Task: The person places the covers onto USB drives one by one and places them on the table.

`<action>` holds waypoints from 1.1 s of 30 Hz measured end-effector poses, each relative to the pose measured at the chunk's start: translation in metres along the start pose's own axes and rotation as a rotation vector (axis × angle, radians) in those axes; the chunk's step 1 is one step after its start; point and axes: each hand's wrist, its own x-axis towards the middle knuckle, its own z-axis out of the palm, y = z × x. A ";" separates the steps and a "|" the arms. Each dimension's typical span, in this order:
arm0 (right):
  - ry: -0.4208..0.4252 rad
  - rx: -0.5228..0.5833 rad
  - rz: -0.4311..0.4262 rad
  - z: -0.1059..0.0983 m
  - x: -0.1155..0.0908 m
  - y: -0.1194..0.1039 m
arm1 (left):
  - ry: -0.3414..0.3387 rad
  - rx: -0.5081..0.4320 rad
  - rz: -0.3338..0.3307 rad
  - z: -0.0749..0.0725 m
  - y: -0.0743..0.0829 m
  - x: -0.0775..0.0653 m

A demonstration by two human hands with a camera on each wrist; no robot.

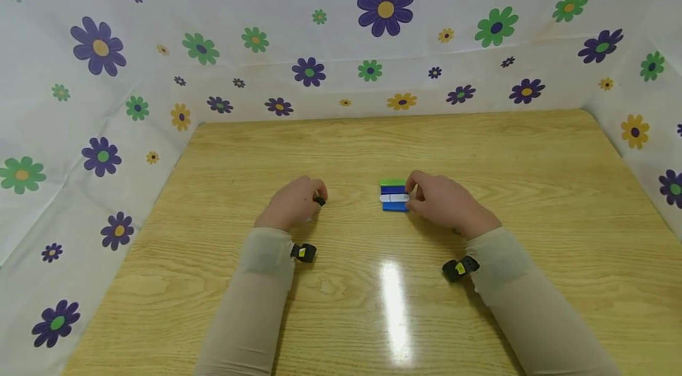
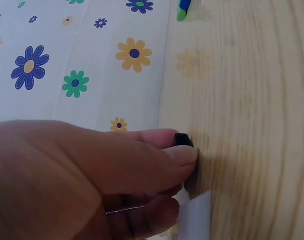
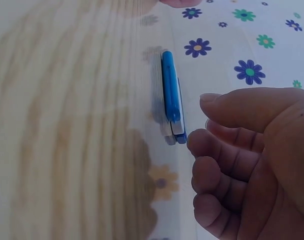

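My left hand [image 1: 295, 201] pinches a small black piece [image 2: 183, 140] between thumb and forefinger, left of the row. Below those fingers a white tube-like part [image 2: 196, 217] shows; most of what the hand grips is hidden. Slim pen-like pieces lie side by side on the table: a green one [image 1: 391, 182], a dark blue one [image 1: 393, 190], a white one [image 1: 391, 198] with a seam across it and a bright blue one [image 1: 394, 206]. At their right end is my right hand [image 1: 444, 201], fingers loosely bent, thumb apart, holding nothing; its fingertips are close beside the pieces.
The wood-grain table [image 1: 341, 305] reaches back to a white flower-print cloth [image 1: 341, 38], which also hangs at both sides. A small object [image 1: 458, 231], mostly hidden, shows under the right wrist. Each wrist wears a small black camera.
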 end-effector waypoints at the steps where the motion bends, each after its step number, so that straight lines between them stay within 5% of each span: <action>1: 0.001 0.000 0.001 0.000 0.000 0.000 | 0.010 0.006 0.000 0.001 0.000 0.000; 14: 0.016 0.012 0.023 -0.013 -0.006 0.003 | 0.094 -0.054 -0.005 0.003 0.005 0.006; 26: -0.005 -0.025 0.067 -0.035 -0.020 0.011 | 0.205 -0.235 0.114 0.014 0.029 0.005; 33: -0.087 -0.034 0.068 -0.051 -0.032 0.029 | 0.149 -0.443 0.192 0.022 0.040 0.006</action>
